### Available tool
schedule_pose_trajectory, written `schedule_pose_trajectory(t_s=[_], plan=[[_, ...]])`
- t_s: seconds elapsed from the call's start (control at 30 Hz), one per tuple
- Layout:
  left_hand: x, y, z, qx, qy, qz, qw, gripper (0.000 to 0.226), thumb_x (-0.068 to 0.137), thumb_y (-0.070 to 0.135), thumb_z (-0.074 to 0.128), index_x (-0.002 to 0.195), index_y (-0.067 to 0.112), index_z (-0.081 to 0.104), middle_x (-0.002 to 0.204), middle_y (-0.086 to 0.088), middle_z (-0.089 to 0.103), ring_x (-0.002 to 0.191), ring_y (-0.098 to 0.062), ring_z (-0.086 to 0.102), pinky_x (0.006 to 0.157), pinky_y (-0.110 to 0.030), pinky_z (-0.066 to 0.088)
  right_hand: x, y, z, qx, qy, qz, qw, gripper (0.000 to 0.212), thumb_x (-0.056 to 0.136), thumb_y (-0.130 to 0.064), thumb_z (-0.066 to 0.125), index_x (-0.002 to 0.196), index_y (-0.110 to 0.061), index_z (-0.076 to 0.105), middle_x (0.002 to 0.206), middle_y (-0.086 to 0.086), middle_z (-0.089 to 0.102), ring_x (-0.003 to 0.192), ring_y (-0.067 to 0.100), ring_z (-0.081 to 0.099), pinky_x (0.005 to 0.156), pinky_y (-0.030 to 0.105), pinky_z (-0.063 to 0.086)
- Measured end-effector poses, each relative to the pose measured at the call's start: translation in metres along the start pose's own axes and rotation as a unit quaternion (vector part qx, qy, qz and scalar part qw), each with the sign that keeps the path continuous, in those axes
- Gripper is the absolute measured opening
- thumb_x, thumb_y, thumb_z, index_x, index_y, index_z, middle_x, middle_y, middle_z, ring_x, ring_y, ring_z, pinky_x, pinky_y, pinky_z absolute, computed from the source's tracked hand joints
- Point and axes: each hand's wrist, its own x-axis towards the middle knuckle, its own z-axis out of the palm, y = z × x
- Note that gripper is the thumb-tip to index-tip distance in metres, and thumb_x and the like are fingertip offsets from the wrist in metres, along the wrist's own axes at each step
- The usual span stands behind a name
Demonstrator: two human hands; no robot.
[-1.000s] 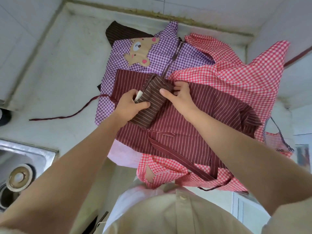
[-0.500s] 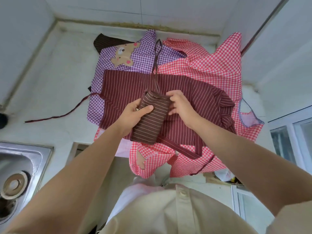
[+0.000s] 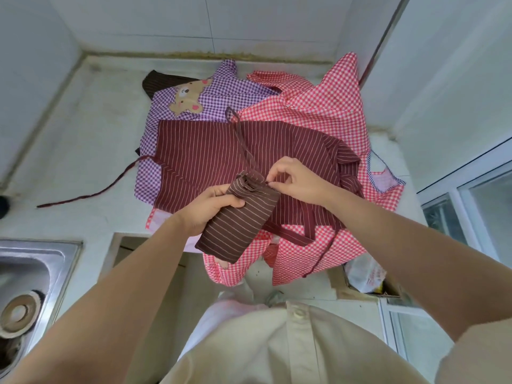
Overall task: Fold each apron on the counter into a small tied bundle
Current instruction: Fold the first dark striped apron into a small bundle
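A brown striped apron rolled into a bundle (image 3: 238,220) is lifted above the pile, gripped round its upper part by my left hand (image 3: 210,210). My right hand (image 3: 295,180) pinches the bundle's strap (image 3: 242,142) right at the roll's top end; the strap loops away over the pile. Beneath lie a maroon striped apron (image 3: 210,156), a purple checked apron with a bear patch (image 3: 221,98) and red checked aprons (image 3: 327,112), all spread flat on the counter (image 3: 91,128).
A steel sink (image 3: 30,273) with its drain sits at the lower left. Tiled walls close the counter at the back and left. A maroon strap (image 3: 91,191) trails left across the counter. A window frame stands at the right, a plastic bag (image 3: 365,275) below the counter edge.
The bundle has been lifted off the pile and drawn nearer to me. My right hand moved from the bundle's side to pinch the strap at its top.
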Motion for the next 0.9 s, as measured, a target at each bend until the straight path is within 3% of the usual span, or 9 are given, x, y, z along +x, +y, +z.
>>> schedule_pose_trajectory(t_s=[0.13,0.2,0.27,0.3,0.37,0.43,0.53,0.67,0.9], plan=[[-0.004,-0.003,0.004,0.007,0.004,-0.005,1.000,0.018,0.089,0.000,0.055,0.090,0.013,0.068,0.085,-0.007,0.072,0.072,-0.020,0.069,0.070,-0.030,0.058,-0.012,-0.010,-0.004,0.072,0.042,0.016,0.996,0.010,0.093,-0.023,0.062,0.083,-0.024,0.065,0.100,-0.008,0.066,0.094,0.009,0.062,0.089,0.031,0.047],[-0.004,-0.005,0.006,0.017,0.011,-0.003,1.000,0.018,0.089,0.000,0.056,0.091,0.013,0.068,0.085,-0.008,0.072,0.072,-0.020,0.068,0.070,-0.031,0.058,-0.016,-0.014,-0.006,0.103,0.026,0.036,0.994,0.012,0.095,-0.019,0.057,0.086,-0.017,0.065,0.079,-0.005,0.070,0.072,0.013,0.066,0.080,0.031,0.052],[-0.003,-0.006,0.010,0.032,0.024,0.000,0.999,0.018,0.089,0.000,0.057,0.094,0.013,0.070,0.088,-0.009,0.073,0.074,-0.021,0.069,0.073,-0.033,0.057,-0.018,-0.017,-0.008,0.105,-0.003,0.069,0.992,0.014,0.096,-0.022,0.056,0.089,-0.013,0.066,0.057,-0.007,0.058,0.048,0.004,0.052,0.064,0.024,0.047],[-0.003,-0.007,0.010,0.043,0.028,0.003,0.999,0.018,0.088,0.002,0.060,0.099,0.012,0.070,0.092,-0.011,0.073,0.077,-0.022,0.069,0.075,-0.034,0.057,-0.017,-0.019,-0.010,0.094,-0.014,0.091,0.991,0.016,0.096,-0.025,0.058,0.089,-0.013,0.067,0.053,-0.009,0.052,0.046,0.002,0.048,0.061,0.024,0.048],[-0.004,-0.008,0.015,0.059,0.027,0.009,0.998,0.024,0.086,0.012,0.068,0.110,0.009,0.069,0.100,-0.013,0.073,0.084,-0.024,0.070,0.078,-0.035,0.058,-0.017,-0.020,-0.016,0.053,-0.029,0.129,0.990,0.019,0.094,-0.031,0.062,0.085,-0.015,0.069,0.059,-0.007,0.054,0.054,0.005,0.050,0.064,0.025,0.052],[-0.003,-0.010,0.022,0.082,0.050,0.032,0.995,0.032,0.085,0.024,0.070,0.113,0.008,0.068,0.100,-0.012,0.073,0.085,-0.023,0.071,0.076,-0.032,0.057,-0.018,-0.024,-0.019,0.062,-0.014,0.144,0.987,0.022,0.093,-0.034,0.065,0.087,-0.014,0.072,0.065,-0.003,0.055,0.060,0.007,0.051,0.058,0.022,0.047],[0.005,-0.011,0.033,0.062,0.157,0.087,0.982,0.022,0.092,0.025,0.066,0.106,0.009,0.069,0.092,-0.007,0.074,0.081,-0.021,0.072,0.075,-0.036,0.057,-0.018,-0.035,-0.019,0.166,0.027,0.158,0.973,0.016,0.094,-0.025,0.064,0.089,-0.012,0.070,0.065,-0.002,0.061,0.050,0.004,0.046,0.049,0.017,0.039],[0.016,-0.009,0.042,0.042,0.270,0.120,0.954,0.010,0.092,0.025,0.066,0.099,0.018,0.068,0.095,-0.008,0.073,0.090,-0.026,0.071,0.084,-0.046,0.058,-0.021,-0.045,-0.008,0.322,0.085,0.158,0.930,0.009,0.098,-0.014,0.056,0.102,-0.009,0.063,0.090,0.004,0.075,0.058,0.005,0.058,0.048,0.015,0.042],[0.016,0.000,0.063,0.010,0.278,0.159,0.947,0.015,0.094,0.024,0.062,0.103,0.012,0.066,0.098,-0.011,0.071,0.091,-0.027,0.069,0.082,-0.043,0.059,-0.035,-0.034,0.025,0.378,0.106,0.220,0.893,0.013,0.092,-0.020,0.067,0.093,-0.007,0.066,0.076,0.002,0.069,0.053,0.002,0.051,0.045,0.013,0.038]])
